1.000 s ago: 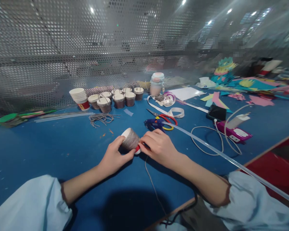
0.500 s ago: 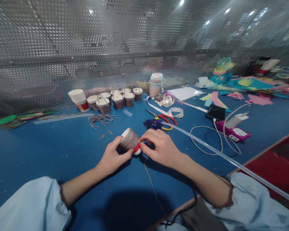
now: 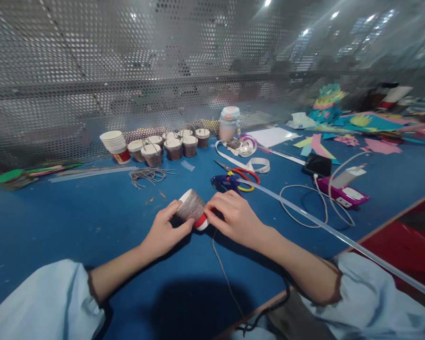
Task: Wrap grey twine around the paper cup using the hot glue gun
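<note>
My left hand [image 3: 167, 232] is closed round a small paper cup [image 3: 192, 208] that lies tilted on its side, its white opening toward the upper left. Grey cord covers most of the cup's wall; a red band and white rim show at the lower end. With thumb and forefinger pinched together, my right hand [image 3: 232, 215] presses against the cup's right side, on the cord's working end; the fingertips partly hide it. A loose length of grey cord [image 3: 222, 267] trails from beneath that hand to the table's front edge. A blue glue gun [image 3: 224, 182] lies just beyond my right hand.
Several cord-wrapped cups [image 3: 173, 149] and a stack of paper cups [image 3: 115, 145] stand at the back. Scissors [image 3: 246, 175], a measuring tape [image 3: 258, 165], a long glue stick [image 3: 304, 215] and a purple power strip [image 3: 343, 193] lie rightward. A cord bundle [image 3: 148, 175] lies left of centre.
My right fingertips have shifted slightly along the cup's side, and the red band shows more clearly. The cup has turned a little in my left hand.
</note>
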